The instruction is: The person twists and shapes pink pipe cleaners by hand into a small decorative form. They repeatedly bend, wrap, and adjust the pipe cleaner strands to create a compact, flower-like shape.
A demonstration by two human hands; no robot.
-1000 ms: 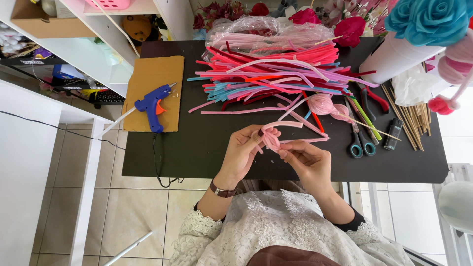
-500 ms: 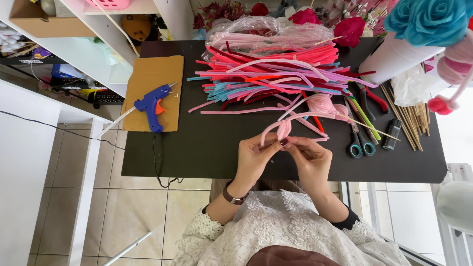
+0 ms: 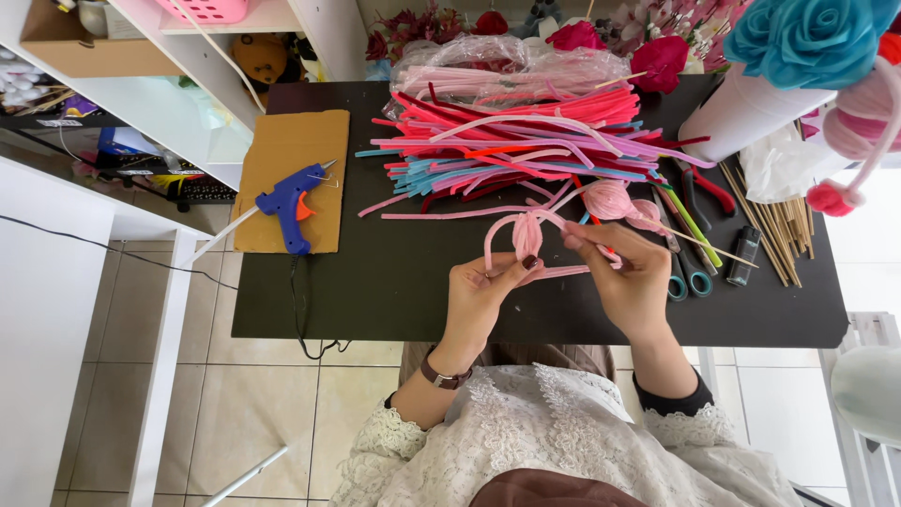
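Observation:
My left hand (image 3: 485,296) pinches the base of a pink pipe-cleaner flower (image 3: 526,235), a bundle of looped petals held over the black table (image 3: 375,282). My right hand (image 3: 627,280) grips a pink pipe cleaner strand that runs from the same bundle, fingers curled around it. Both hands are close together near the table's front edge. Two finished pink petal pieces (image 3: 619,202) lie just beyond my right hand.
A heap of pink, red and blue pipe cleaners (image 3: 526,141) fills the table's back. A blue glue gun (image 3: 289,202) rests on cardboard (image 3: 291,178) at left. Scissors (image 3: 685,277), a lighter (image 3: 743,253) and wooden sticks (image 3: 774,221) lie at right, beside a wrapped bouquet (image 3: 798,56).
Both hands have lifted the pink flower a little farther from me, and the looped petals now stand up more between the fingers; the right hand has shifted along the strand.

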